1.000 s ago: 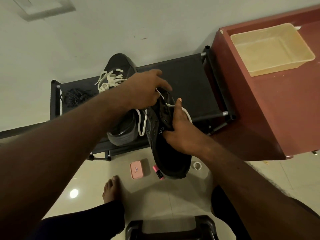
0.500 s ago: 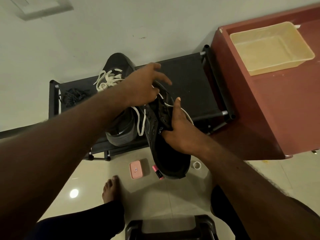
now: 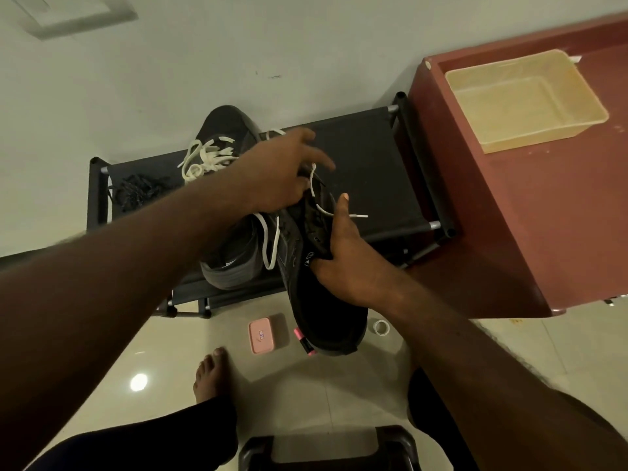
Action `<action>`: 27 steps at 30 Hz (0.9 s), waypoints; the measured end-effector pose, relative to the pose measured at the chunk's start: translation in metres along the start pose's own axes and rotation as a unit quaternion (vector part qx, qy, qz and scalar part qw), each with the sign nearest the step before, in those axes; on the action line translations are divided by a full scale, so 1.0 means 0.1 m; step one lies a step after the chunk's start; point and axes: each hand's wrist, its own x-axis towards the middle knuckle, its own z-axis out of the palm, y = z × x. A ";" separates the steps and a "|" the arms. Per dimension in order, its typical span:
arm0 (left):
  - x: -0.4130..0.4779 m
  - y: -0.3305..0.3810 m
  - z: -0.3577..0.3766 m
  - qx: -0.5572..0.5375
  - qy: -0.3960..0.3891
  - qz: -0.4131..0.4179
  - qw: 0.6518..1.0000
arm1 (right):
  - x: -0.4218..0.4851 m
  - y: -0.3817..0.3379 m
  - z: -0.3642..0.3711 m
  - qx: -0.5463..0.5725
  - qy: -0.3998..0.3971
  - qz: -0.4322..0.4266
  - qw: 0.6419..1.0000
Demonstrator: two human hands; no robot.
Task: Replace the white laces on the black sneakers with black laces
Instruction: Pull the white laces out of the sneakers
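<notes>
The right hand [image 3: 343,263] grips the held sneaker [image 3: 326,307] at its opening, fingers curled round the edge and thumb stretched up along the eyelets. The shoe's lower end hangs below this hand, and its laced end reaches up to the left hand [image 3: 282,175]. That hand sits just above and to the left of the right thumb. Its thumb and lower fingers pinch the white lace [image 3: 312,180] where it leaves the shoe, while the other fingers spread outward. One strand curves past the right thumb with its tip free just beyond it, and another hangs as a loop beneath the left wrist.

Behind the left hand, partly covered by the wrist, the second sneaker [image 3: 231,127] stands on the top shelf of the rack [image 3: 367,164]. Its white lacing [image 3: 207,158] is bunched just left of that hand. Farther left on the same shelf lies a heap of black laces [image 3: 139,192], well apart from both hands.

Up and to the right of the right hand a beige tray [image 3: 523,100] sits on the red-brown table [image 3: 543,215], its pale floor and walls in full view.

On the floor below the right hand lie a pink case [image 3: 261,336] with its lid closed, a pink marker [image 3: 303,341] at the sneaker's lower edge, and a tape roll [image 3: 381,327] just right of the shoe. A bare foot [image 3: 207,372] and a dark stool [image 3: 326,450] lie nearer the person than either hand
</notes>
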 end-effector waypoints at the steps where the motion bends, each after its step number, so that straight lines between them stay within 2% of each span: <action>1: -0.01 0.00 0.00 0.029 -0.029 0.013 0.999 | 0.00 -0.01 0.00 0.002 -0.002 -0.001 1.000; 3: 0.00 -0.02 0.04 0.083 -0.055 0.037 0.994 | 0.00 -0.01 0.00 0.000 -0.002 -0.001 1.000; 5: 0.03 0.00 0.07 0.083 -0.025 0.032 0.996 | 0.00 -0.01 0.00 -0.003 0.001 -0.002 1.000; 7: 0.05 0.02 0.07 -0.006 0.100 -0.040 0.994 | 0.00 -0.01 0.00 0.001 0.002 -0.005 1.000; 9: 0.07 -0.01 0.01 -0.115 0.235 -0.124 0.957 | 0.00 0.00 0.00 0.009 0.002 -0.008 1.000; 11: 0.06 -0.06 -0.06 -0.120 0.267 -0.140 0.946 | 0.00 0.02 0.01 0.011 0.005 -0.007 1.000; 15: -0.04 0.00 -0.09 -0.060 0.226 -0.099 0.967 | 0.01 0.02 0.01 0.021 0.004 -0.004 1.000; 18: -0.08 0.06 0.05 0.017 0.094 -0.007 0.995 | 0.01 0.01 0.01 0.028 0.005 -0.002 1.000; 21: -0.01 0.04 0.09 0.097 -0.002 0.025 0.995 | 0.01 0.00 0.01 0.025 -0.001 0.005 1.000; 25: 0.09 0.03 0.10 0.139 -0.028 0.024 0.990 | 0.01 -0.03 0.00 0.018 0.009 0.015 1.000; 27: 0.11 0.03 0.10 0.123 0.007 0.011 0.992 | 0.01 -0.04 0.00 0.014 0.009 0.015 1.000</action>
